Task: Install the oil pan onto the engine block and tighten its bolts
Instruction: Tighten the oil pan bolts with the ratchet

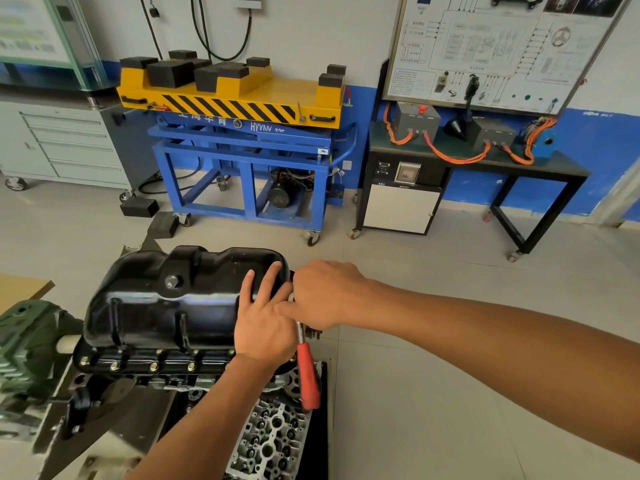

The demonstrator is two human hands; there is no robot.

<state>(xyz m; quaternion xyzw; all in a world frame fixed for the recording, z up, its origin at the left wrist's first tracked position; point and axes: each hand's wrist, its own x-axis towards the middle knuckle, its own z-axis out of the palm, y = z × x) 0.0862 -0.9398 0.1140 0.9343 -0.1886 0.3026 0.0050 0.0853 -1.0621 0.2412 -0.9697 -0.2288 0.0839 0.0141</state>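
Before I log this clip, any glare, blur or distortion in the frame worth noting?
Head view: wide-angle bending is strong, the board at upper right leans and the wall lines curve. Soft glare streaks the glossy black oil pan. The centre is sharp, including both hands; the lower left edge around the green stand is smeared. Lighting is even, with faint shadows.

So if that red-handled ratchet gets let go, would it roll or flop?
The ratchet looks like rigid steel, so probably no flop. Its round red grip could roll. Hanging off the oil pan edge, it would likely drop.
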